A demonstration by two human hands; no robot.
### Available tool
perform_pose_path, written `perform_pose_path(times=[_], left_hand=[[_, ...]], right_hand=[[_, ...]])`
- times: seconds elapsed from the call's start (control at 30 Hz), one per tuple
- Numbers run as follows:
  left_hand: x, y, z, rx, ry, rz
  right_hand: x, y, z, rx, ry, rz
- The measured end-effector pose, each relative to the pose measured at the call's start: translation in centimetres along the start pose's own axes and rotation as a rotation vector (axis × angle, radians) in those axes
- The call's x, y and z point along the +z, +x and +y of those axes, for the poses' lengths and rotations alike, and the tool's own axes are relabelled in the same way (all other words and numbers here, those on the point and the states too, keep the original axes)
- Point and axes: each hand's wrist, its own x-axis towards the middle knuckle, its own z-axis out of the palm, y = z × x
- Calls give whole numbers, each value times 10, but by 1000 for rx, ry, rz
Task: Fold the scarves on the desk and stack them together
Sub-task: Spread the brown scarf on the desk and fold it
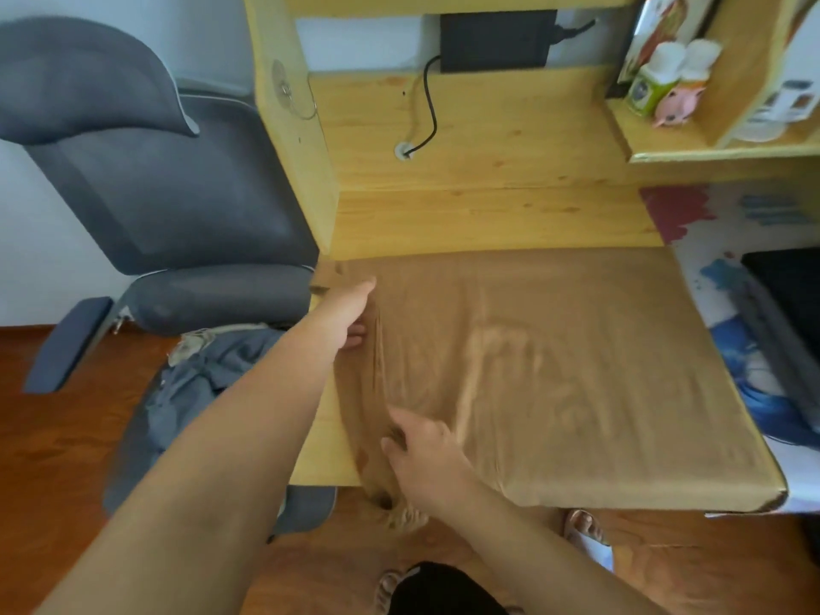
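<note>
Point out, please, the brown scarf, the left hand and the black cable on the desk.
brown scarf (pixel 577 370), head view, flat middle of the cloth.
left hand (pixel 350 306), head view, back of the hand.
black cable (pixel 429 104), head view, mid-length of its curve.
</note>
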Motion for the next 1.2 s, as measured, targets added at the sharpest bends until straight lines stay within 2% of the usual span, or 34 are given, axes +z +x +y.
perform_pose_path(times=[0.1,0.17,0.33,0.4,0.5,0.63,0.8,0.93,1.03,1.13,1.2], left_hand=[[3,37,20,60,-139,48],[0,55,28,59,-248,65],[11,53,48,76,-460,184],[31,27,71,154,-505,103],[74,-32,112,359,-560,-133],[159,-106,154,509,-441,-377],[292,-123,155,542,-93,-496],[384,-87,128,532,212,-483],[421,-77,116,530,223,-412],[444,-74,117,557,170,-304],[452,-72,124,567,210,-293]], right_hand=[[-10,-11,-2,-123,-52,-46],[-17,-16,2,-162,5,-70],[-49,-42,21,-56,299,-90],[-74,-63,39,14,388,-52],[-121,-105,77,137,572,70],[-182,-149,130,226,787,231],[-228,-154,219,389,739,380],[-232,-127,302,553,490,445],[-226,-115,330,615,522,480],[-228,-120,327,631,554,522],[-232,-122,322,626,567,532]])
